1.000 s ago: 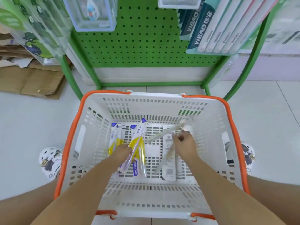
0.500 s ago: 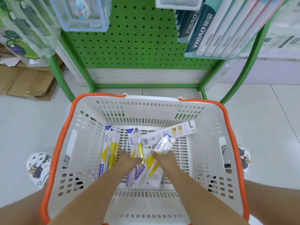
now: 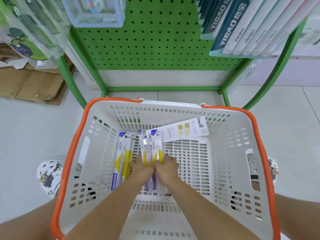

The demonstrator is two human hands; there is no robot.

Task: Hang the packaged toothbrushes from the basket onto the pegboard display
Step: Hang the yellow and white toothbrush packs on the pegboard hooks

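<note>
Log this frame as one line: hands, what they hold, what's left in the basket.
left hand: grips yellow packs | right hand: grips same packs | basket: one yellow pack lying loose, white card pack against far wall | pegboard: none hung yet

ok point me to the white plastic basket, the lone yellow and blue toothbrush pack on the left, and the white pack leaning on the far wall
white plastic basket (image 3: 110, 104): head view, orange rim.
yellow and blue toothbrush pack (image 3: 122, 158): head view, middle.
white pack (image 3: 185, 129): head view, middle.
</note>
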